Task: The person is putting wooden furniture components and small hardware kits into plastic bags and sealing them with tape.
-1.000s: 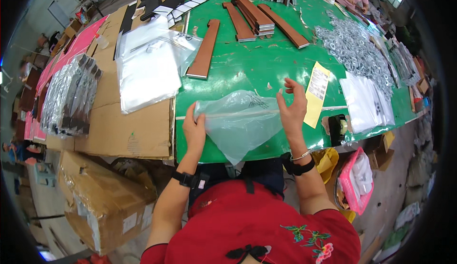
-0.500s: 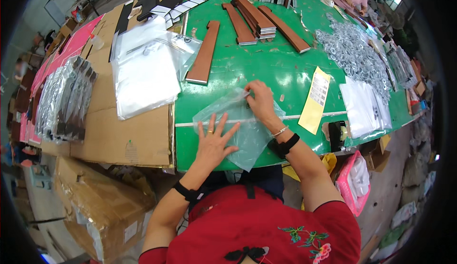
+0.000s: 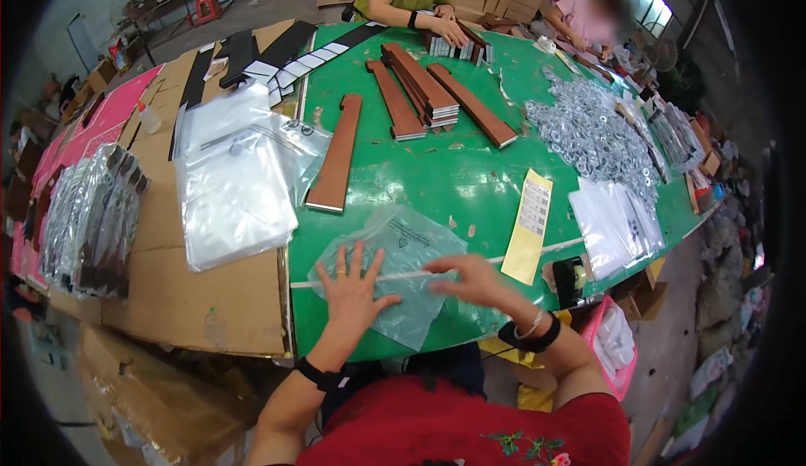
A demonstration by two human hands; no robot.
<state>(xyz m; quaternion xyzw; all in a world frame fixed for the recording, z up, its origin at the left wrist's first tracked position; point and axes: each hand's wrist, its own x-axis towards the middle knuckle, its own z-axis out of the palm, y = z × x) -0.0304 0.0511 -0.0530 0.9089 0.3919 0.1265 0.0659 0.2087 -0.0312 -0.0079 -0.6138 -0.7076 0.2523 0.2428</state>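
Observation:
A clear plastic bag (image 3: 401,243) lies on the green tabletop in front of me. Flat on its left part, fingers spread, rests my left hand (image 3: 351,291). My right hand (image 3: 477,281) is over the bag's right side, its thumb and fingers apart and a little blurred, with nothing seen between them. Beyond the bag is a single brown wooden piece (image 3: 337,155), long with a hooked end. To the right lies a yellow label sheet (image 3: 529,227).
Farther back are stacked brown pieces (image 3: 424,88). Piles of clear bags (image 3: 235,189) lie left, more bags (image 3: 617,227) right, beside small bagged metal parts (image 3: 596,134). Wrapped pieces (image 3: 96,222) stand far left. A tape dispenser (image 3: 569,280) sits near the edge. A co-worker's hand (image 3: 449,31) handles pieces opposite.
My right hand has let go of the bag's far edge and moved nearer and right, fingers opening. My left hand stays on the bag. The view has tilted up, showing more of the co-worker.

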